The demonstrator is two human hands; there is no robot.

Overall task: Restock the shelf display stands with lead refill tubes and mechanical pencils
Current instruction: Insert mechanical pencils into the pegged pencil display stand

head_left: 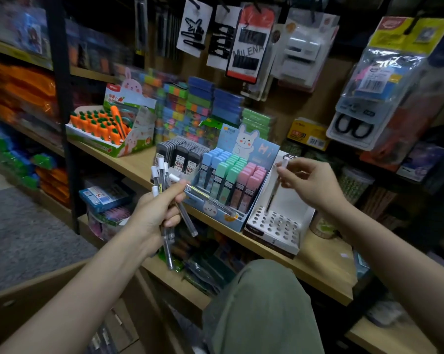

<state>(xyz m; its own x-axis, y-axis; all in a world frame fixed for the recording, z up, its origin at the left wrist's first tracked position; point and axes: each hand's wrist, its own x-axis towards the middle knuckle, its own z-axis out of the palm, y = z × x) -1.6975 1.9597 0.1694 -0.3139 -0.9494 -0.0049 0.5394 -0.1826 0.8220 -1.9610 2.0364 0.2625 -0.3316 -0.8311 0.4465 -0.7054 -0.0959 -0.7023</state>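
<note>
My left hand (156, 213) grips a bundle of several clear lead refill tubes (164, 180) with white caps, held in front of the shelf. My right hand (306, 183) pinches one tube (274, 186) by its capped top, its lower end at a hole near the back of the white display stand (277, 226). That stand has rows of round holes, and no other tube stands in it. To its left a blue rabbit display box (241, 175) holds pastel lead cases.
A wooden shelf (318, 254) carries the stands, a tray of black lead cases (182, 157) and a carrot-pen display (108, 126). Packaged scissors (353, 123) and hair clips (249, 42) hang above. A cardboard box (62, 290) sits by my left arm. My knee (261, 302) is below.
</note>
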